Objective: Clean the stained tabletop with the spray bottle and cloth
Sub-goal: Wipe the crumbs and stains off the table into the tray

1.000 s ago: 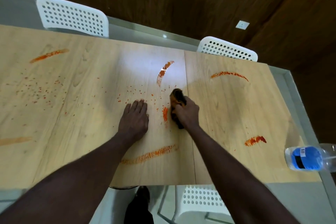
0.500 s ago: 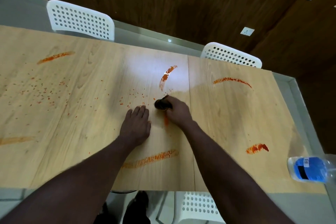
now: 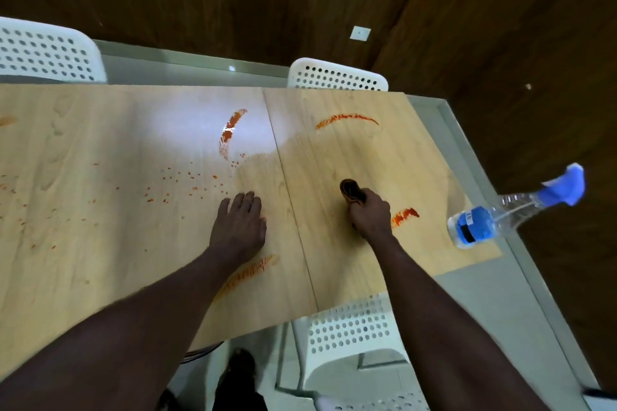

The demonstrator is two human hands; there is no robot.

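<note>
The right hand (image 3: 370, 217), clutching the balled cloth (image 3: 350, 190), has swung right across the tabletop (image 3: 100, 210) while the left hand (image 3: 238, 227) lies flat, fingers straight; wiping is under way, and next the cloth likely needs dragging over the smear (image 3: 404, 215) just beside it, near the bottle (image 3: 480, 222).

My right hand (image 3: 370, 214) grips the bunched brown cloth (image 3: 350, 189) on the pale wooden tabletop (image 3: 100, 243), which is streaked with orange-red smears. The clear spray bottle (image 3: 490, 218), with a blue label and head, stands near the right edge.
</note>
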